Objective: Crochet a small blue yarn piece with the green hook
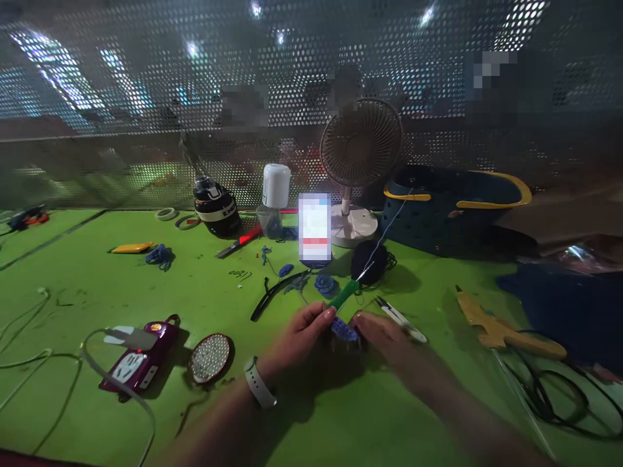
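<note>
My left hand [311,327] is closed, its thumb and fingers pinching near the lower end of a green-handled crochet hook [344,295]. The metal tip of the hook points up and to the right. Just below the handle, a small blue crocheted piece [344,329] sits between my two hands. My right hand [382,331] has its fingers curled together at the right edge of that piece. A ball of dark yarn [367,263] lies beyond the hook. Thread snips [402,319] rest beside my right hand, and a round blue crocheted piece [325,285] lies ahead of my left.
A fan [361,143], a phone with a lit screen [315,227] and a dark basket [428,220] stand at the back. On the left are a power strip [141,357] and a studded round case [210,359]. A glue gun [509,331] with its cable lies right.
</note>
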Tool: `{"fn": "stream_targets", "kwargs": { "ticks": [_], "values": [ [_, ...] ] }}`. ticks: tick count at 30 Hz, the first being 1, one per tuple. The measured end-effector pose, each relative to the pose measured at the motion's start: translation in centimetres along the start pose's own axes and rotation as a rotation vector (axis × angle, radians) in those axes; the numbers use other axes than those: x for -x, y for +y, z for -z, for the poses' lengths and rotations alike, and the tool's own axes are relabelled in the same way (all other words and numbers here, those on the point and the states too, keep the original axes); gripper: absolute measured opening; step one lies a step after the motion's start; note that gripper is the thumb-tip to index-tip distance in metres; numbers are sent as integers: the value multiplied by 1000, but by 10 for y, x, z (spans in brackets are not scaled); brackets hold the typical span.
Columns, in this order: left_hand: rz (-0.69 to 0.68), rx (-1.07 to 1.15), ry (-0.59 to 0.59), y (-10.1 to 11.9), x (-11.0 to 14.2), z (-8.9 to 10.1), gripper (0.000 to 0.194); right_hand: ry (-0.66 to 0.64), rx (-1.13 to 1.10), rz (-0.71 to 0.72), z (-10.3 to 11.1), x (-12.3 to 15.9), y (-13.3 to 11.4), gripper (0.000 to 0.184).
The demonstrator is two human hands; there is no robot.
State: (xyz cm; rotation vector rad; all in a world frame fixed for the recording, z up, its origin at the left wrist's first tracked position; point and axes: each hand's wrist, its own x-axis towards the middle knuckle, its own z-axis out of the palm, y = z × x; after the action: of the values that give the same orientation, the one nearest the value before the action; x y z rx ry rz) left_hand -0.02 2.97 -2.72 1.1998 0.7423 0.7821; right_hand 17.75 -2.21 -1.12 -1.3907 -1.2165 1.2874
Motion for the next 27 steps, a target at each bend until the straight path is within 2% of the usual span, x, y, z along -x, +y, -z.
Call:
{"fn": "stream_targets", "kwargs": {
  "ticks": [2,4,8,11,14,20,24,27],
  "values": [
    [-14,-5,9,0,0,-1,46,-164,-44,-44,-2,0,0,42],
    [-29,3,45,-1,0,-3,46,-220,-48,-29,-3,0,-1,39],
    [-49,56,153,-10,-2,-9,46,-113,74,97,-3,4,-5,35],
    [-51,91,182,-17,-2,-12,45,-21,189,166,-2,8,-7,32],
    [-48,94,158,-18,-1,-10,44,-41,243,170,0,9,-8,31],
    [-58,4,75,-3,2,-7,44,-69,131,159,3,4,-8,41],
    [-24,35,80,-2,1,-8,45,-105,214,138,1,1,4,31],
    [9,82,104,-7,-1,-7,45,-153,157,123,-1,0,11,24]
  ]
}}
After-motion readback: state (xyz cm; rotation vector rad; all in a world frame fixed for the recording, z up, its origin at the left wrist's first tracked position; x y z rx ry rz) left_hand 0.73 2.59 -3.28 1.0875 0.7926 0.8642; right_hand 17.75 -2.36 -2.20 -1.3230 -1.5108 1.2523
